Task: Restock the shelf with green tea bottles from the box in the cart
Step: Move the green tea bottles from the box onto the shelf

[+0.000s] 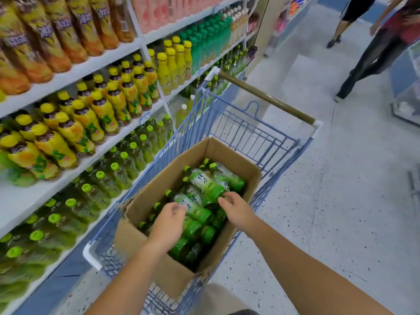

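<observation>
Green tea bottles (205, 186) in box (145, 201), both hands loosely curled over them, shelf (75, 171) left

Speckled pale floor (354, 201); 2 people (375, 53) walk the aisle.

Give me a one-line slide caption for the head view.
Both hands, left and right, reach into the cardboard box of green tea bottles in the blue cart, beside the shelf.

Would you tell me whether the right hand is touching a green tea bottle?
Touching: the head view shows the right hand with fingertips on the green tea bottle.
</observation>
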Available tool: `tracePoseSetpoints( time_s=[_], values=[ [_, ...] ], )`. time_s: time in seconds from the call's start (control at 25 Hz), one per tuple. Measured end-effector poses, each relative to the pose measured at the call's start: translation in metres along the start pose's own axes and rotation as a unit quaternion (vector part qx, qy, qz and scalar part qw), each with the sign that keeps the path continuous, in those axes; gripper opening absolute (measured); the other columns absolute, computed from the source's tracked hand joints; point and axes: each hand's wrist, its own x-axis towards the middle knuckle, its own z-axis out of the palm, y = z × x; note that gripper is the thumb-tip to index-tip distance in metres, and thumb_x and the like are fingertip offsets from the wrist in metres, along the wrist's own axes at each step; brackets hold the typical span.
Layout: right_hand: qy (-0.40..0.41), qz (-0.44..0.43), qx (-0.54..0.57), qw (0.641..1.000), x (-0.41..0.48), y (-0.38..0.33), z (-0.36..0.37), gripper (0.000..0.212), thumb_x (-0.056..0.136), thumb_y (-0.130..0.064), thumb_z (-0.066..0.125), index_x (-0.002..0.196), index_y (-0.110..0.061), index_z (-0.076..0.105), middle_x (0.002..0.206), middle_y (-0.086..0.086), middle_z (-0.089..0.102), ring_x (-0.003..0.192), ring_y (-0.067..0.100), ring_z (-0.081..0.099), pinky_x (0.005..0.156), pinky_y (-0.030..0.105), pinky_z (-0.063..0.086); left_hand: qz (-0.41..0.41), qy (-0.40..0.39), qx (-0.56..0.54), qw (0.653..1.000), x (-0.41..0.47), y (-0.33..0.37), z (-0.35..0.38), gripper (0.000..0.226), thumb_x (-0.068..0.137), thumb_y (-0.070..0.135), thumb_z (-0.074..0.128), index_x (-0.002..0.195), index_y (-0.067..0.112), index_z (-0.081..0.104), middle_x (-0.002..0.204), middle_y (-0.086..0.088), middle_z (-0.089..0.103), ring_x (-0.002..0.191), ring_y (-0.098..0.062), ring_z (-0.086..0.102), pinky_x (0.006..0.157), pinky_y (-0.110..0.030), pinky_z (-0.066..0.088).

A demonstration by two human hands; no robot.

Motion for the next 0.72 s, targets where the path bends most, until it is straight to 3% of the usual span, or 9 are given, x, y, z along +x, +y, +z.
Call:
tracePoseSetpoints(
  time_s=[0.12, 0.16, 0.28, 0.36, 0.48, 0.56, 0.64, 0.72],
  values=[
    [-0.011, 0.000, -0.043, 0.999, 0.047, -0.002, -0.029, 0.059, 0.102, -0.047, 0.047, 0.151, -0.015, 0.037, 0.148, 0.005, 0.048, 0.131, 0.024, 0.049, 0.107, 0.038, 0.040, -0.055, 0.006, 0.002, 0.998, 0.032, 0.009, 0.023, 0.053, 0.102, 0.052, 0.044, 0.144, 0.020, 0.047, 0.139, 0.000, 0.056, 0.119, -0.019, 0.054, 0.106, -0.041, 0.044],
    [-0.014, -0.001, -0.060, 0.998, 0.062, -0.002, -0.035, 0.061, 0.101, -0.047, 0.046, 0.152, -0.016, 0.036, 0.150, 0.006, 0.047, 0.132, 0.024, 0.048, 0.108, 0.039, 0.040, -0.070, 0.004, 0.002, 0.998, 0.040, 0.011, 0.029, 0.054, 0.103, 0.051, 0.044, 0.145, 0.018, 0.046, 0.136, -0.001, 0.057, 0.113, -0.018, 0.056, 0.104, -0.040, 0.044],
    [-0.038, -0.001, -0.108, 0.993, 0.105, -0.003, -0.039, 0.065, 0.102, -0.049, 0.045, 0.155, -0.015, 0.030, 0.152, 0.008, 0.045, 0.128, 0.025, 0.052, 0.106, 0.040, 0.042, -0.104, 0.004, 0.007, 0.995, 0.063, 0.005, 0.044, 0.051, 0.104, 0.044, 0.045, 0.143, 0.010, 0.047, 0.101, 0.003, 0.057, 0.077, -0.005, 0.051, 0.082, -0.034, 0.045],
    [-0.052, -0.009, -0.140, 0.989, 0.131, -0.004, -0.036, 0.066, 0.102, -0.047, 0.046, 0.156, -0.013, 0.028, 0.141, 0.010, 0.052, 0.110, 0.022, 0.059, 0.094, 0.035, 0.045, -0.141, 0.014, 0.012, 0.990, 0.082, -0.008, 0.049, 0.053, 0.103, 0.042, 0.048, 0.146, 0.011, 0.045, 0.092, 0.006, 0.056, 0.072, -0.006, 0.053, 0.074, -0.033, 0.045],
    [-0.054, -0.021, -0.196, 0.979, 0.175, 0.004, -0.024, 0.067, 0.098, -0.047, 0.052, 0.152, -0.011, 0.035, 0.131, 0.011, 0.057, 0.108, 0.026, 0.061, 0.086, 0.032, 0.044, -0.201, 0.013, 0.035, 0.979, 0.110, -0.027, 0.061, 0.061, 0.098, 0.046, 0.050, 0.148, 0.013, 0.041, 0.126, -0.008, 0.060, 0.095, -0.025, 0.065, 0.081, -0.037, 0.050],
    [-0.064, -0.042, -0.246, 0.966, 0.199, 0.007, -0.013, 0.068, 0.093, -0.050, 0.057, 0.147, -0.011, 0.043, 0.120, 0.011, 0.060, 0.097, 0.024, 0.062, 0.082, 0.031, 0.046, -0.222, 0.045, 0.079, 0.971, 0.129, -0.040, 0.068, 0.064, 0.091, 0.046, 0.055, 0.139, 0.005, 0.045, 0.137, -0.019, 0.052, 0.111, -0.039, 0.059, 0.093, -0.047, 0.050],
    [-0.064, -0.059, -0.290, 0.953, 0.211, 0.005, -0.004, 0.069, 0.088, -0.055, 0.060, 0.141, -0.013, 0.049, 0.129, 0.011, 0.053, 0.105, 0.027, 0.061, 0.090, 0.037, 0.050, -0.250, 0.077, 0.098, 0.960, 0.141, -0.042, 0.072, 0.070, 0.089, 0.045, 0.060, 0.140, 0.002, 0.039, 0.146, -0.021, 0.036, 0.122, -0.042, 0.052, 0.098, -0.044, 0.046],
    [-0.058, -0.063, -0.329, 0.940, 0.219, 0.003, 0.006, 0.068, 0.087, -0.055, 0.063, 0.136, -0.010, 0.051, 0.136, 0.013, 0.044, 0.114, 0.032, 0.058, 0.098, 0.040, 0.048, -0.309, 0.101, 0.085, 0.942, 0.151, -0.043, 0.076, 0.081, 0.091, 0.043, 0.065, 0.148, 0.002, 0.025, 0.152, -0.019, 0.024, 0.128, -0.040, 0.046, 0.093, -0.040, 0.042]
  ],
)
